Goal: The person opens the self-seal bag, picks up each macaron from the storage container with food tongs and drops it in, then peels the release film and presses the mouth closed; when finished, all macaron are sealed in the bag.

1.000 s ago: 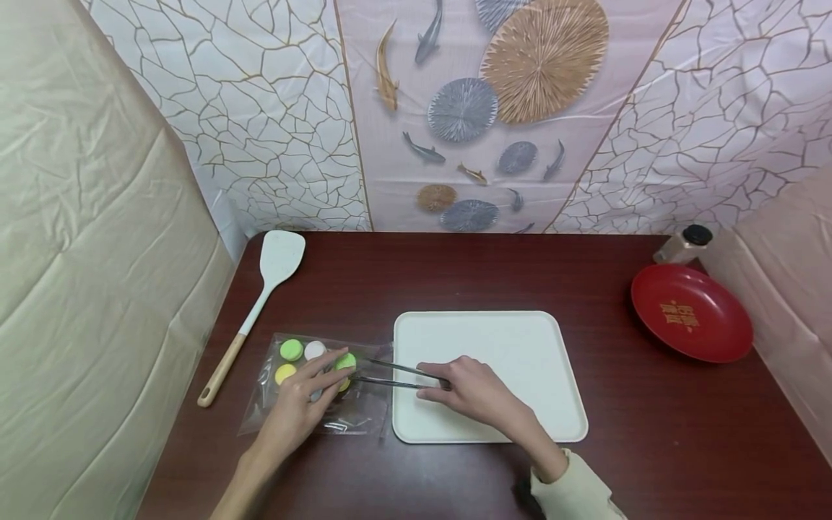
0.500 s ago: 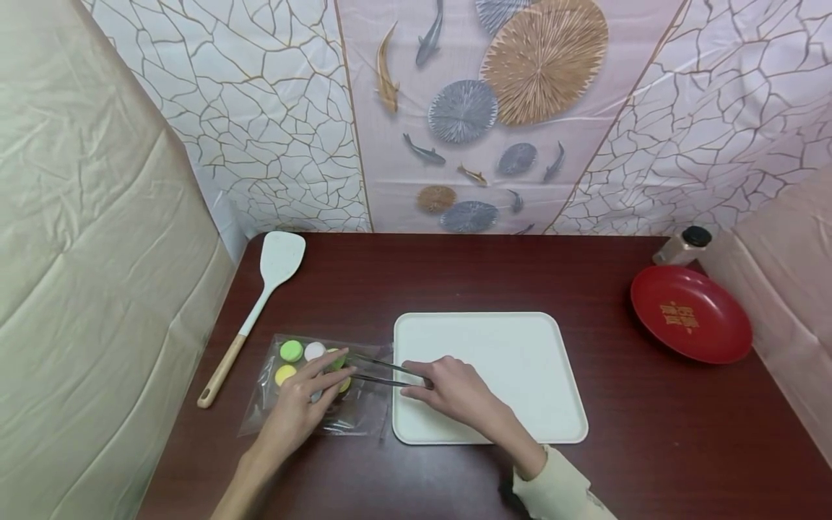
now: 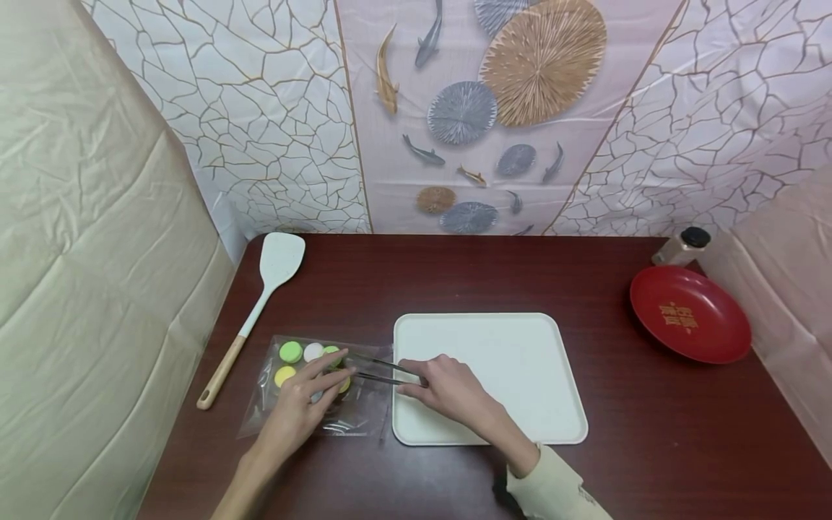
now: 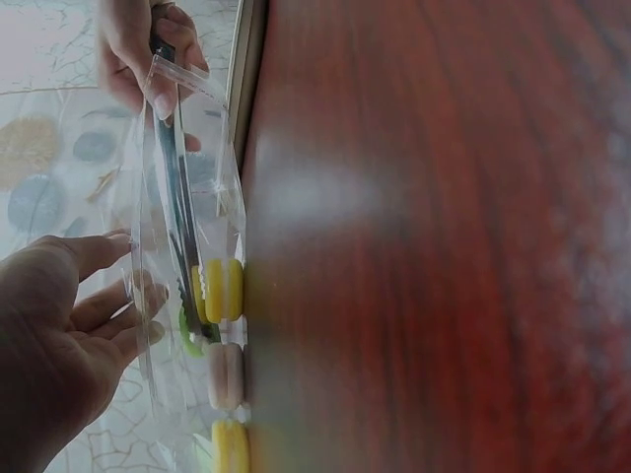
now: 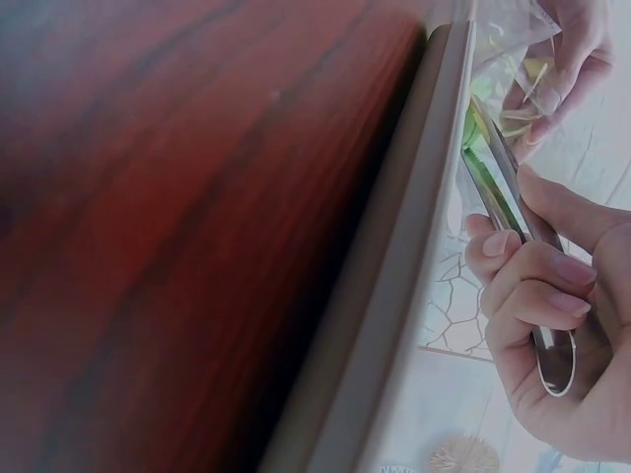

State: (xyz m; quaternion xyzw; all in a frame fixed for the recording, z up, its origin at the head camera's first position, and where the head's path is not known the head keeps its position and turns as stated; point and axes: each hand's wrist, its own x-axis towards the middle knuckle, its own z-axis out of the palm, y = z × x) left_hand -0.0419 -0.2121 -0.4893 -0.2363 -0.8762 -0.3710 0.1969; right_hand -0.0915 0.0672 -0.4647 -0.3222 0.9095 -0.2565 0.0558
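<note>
A clear plastic bag [image 3: 367, 419] lies on the table with several macarons inside: a green macaron [image 3: 291, 352], a white macaron [image 3: 313, 352] and a yellow macaron [image 3: 284, 375] show at its far end. My left hand [image 3: 295, 404] reaches over the bag and holds its upper film raised near the mouth. From the right, my right hand [image 3: 448, 388] grips metal tongs [image 4: 175, 187], whose tips reach inside the bag. In the left wrist view those tips sit beside another yellow macaron [image 4: 224, 291], with a green one partly hidden behind them.
A white tray [image 3: 507, 339] lies right of the bag, under my right hand. At the left is a white spatula [image 3: 276, 263] with a wooden handle. A red plate [image 3: 708, 310] and a black-lidded jar [image 3: 679, 249] stand at the right.
My right hand has moved left, pushing the tongs farther into the bag. The green macaron near the tips has shifted left. My left hand stays in place.
</note>
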